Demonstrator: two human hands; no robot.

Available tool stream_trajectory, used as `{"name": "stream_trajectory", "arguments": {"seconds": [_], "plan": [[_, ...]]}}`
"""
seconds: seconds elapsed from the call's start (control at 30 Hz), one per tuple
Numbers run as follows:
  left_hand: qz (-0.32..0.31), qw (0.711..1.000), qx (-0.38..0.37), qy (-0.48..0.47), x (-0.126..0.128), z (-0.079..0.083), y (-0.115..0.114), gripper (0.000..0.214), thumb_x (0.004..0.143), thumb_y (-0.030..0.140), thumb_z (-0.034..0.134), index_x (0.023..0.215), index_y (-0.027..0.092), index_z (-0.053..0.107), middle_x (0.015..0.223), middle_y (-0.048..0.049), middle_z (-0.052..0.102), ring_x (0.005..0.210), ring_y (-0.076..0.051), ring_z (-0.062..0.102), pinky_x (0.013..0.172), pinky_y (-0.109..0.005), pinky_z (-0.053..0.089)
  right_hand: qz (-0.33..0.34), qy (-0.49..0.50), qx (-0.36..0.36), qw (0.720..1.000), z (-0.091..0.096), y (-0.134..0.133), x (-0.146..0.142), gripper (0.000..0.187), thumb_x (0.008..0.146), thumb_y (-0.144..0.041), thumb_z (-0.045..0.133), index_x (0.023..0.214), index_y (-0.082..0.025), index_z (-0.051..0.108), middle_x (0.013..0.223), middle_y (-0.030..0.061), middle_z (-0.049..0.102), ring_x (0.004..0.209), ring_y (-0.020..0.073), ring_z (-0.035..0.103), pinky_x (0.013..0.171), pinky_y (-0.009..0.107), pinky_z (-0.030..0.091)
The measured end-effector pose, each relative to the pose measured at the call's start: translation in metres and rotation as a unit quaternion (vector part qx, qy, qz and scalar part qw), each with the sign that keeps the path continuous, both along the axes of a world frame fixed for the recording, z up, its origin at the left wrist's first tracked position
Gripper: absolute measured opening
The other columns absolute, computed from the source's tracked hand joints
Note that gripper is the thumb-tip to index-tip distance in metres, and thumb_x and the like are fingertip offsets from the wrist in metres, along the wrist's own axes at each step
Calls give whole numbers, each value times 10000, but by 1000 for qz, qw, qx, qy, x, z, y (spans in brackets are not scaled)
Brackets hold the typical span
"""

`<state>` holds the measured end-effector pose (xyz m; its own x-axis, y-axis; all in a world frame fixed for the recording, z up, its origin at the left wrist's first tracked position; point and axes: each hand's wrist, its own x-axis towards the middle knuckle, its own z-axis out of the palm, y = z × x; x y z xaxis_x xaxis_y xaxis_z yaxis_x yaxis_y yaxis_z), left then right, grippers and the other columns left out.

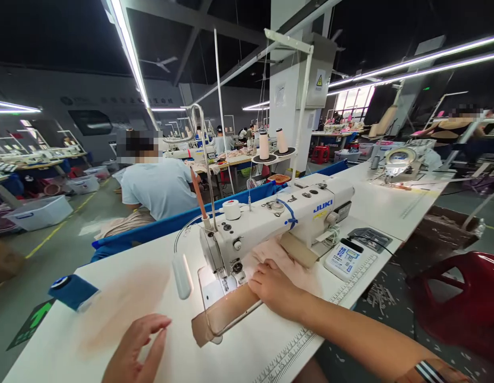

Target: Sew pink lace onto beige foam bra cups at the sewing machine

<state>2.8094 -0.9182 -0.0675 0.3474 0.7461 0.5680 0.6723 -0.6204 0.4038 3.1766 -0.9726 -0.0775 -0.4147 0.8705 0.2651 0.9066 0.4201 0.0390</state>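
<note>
A white JUKI sewing machine (279,213) stands on the white table in front of me. My right hand (273,290) rests beside its needle area, fingers curled together on pale pink fabric (271,252) that lies under the machine arm. A tan strip (227,310) runs from beneath this hand along the front of the needle plate (215,291). My left hand (137,348) is over the table at the lower left, thumb and forefinger apart, with nothing visible between them. The right hand's fingertips are partly hidden.
A blue thread cone (73,291) lies at the table's left edge. A phone-sized device (345,258) sits right of the machine, above a printed ruler (287,354). A red stool (458,298) stands at right. A person in a light shirt (155,183) sits beyond the blue cloth trough (151,226).
</note>
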Motion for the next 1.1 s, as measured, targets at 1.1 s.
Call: {"name": "stream_trajectory", "arguments": {"seconds": [1.1], "plan": [[-182,972,-2,149,51,8,-94,248,968,108,492,1016,231,702,1099,-80,713,976,-228,643,821,-357,596,133,190,-110,966,7,-37,-68,219,983,-330,642,1140,-177,628,1049,93,690,946,254,598,832,372,464]]}}
